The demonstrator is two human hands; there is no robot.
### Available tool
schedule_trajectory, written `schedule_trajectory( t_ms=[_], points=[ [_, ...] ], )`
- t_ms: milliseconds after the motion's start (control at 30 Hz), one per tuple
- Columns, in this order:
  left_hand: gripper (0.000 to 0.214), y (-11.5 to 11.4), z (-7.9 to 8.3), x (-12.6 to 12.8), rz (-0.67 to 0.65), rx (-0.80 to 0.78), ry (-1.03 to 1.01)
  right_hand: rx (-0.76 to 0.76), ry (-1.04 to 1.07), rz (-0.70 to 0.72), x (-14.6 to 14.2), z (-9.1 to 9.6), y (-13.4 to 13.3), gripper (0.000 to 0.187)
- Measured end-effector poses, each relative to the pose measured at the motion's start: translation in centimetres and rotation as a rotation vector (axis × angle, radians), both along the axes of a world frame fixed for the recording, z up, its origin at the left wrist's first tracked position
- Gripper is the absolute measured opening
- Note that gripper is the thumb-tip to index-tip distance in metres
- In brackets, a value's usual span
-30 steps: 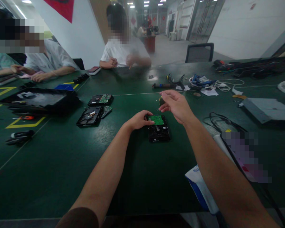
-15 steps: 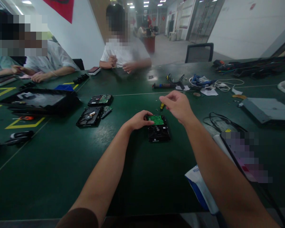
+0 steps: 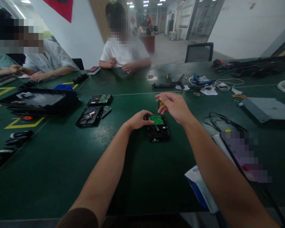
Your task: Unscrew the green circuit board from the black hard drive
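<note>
A black hard drive [image 3: 158, 134] lies flat in front of me, with a green circuit board [image 3: 158, 119] at its far end. My left hand [image 3: 142, 120] grips the drive's far left corner, thumb on the board. Over the far edge of the board, my right hand [image 3: 172, 106] has its fingers round the yellow handle of a screwdriver [image 3: 160, 103]. The screwdriver stands roughly upright; its tip is too small to make out. Left of my hands are a second hard drive [image 3: 89, 117], a loose circuit board [image 3: 106, 111] and another drive [image 3: 100, 99].
A black tray [image 3: 38, 98] stands at the left, near an orange-handled tool [image 3: 26, 117]. To the right are a grey metal box [image 3: 269, 109], black cables [image 3: 220, 122] and a white-and-blue packet [image 3: 201, 186]. Co-workers sit across the green table [image 3: 85, 177].
My right hand has come slightly left and down, and its fingers have shifted round the screwdriver handle. My left hand and the hard drive have stayed in place.
</note>
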State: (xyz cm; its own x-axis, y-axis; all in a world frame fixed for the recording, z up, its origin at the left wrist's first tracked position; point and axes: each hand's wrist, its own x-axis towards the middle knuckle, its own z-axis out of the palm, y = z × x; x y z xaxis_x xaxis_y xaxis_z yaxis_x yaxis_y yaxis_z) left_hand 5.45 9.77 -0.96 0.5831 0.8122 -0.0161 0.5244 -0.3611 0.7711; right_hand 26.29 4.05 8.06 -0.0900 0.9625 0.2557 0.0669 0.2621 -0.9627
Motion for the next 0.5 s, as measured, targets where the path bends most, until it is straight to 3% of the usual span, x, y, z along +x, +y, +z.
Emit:
schedule_trajectory(
  t_ms=[133, 267, 367, 500],
  points=[
    [0.058, 0.01, 0.01, 0.00, 0.002, 0.001, -0.004, 0.045, -0.091, -0.005, 0.18, -0.05, 0.06, 0.034],
    [0.057, -0.18, 0.23, -0.07, -0.018, 0.035, -0.003, 0.136, -0.230, -0.129, 0.60, -0.17, 0.29, 0.031],
    [0.056, -0.31, 0.39, -0.10, -0.013, 0.038, 0.004, 0.100, -0.212, -0.176, 0.64, -0.45, 0.47, 0.033],
    [0.056, -0.31, 0.43, -0.04, -0.011, 0.031, 0.007, 0.026, -0.083, -0.104, 0.37, -0.61, 0.48, 0.030]
  ],
)
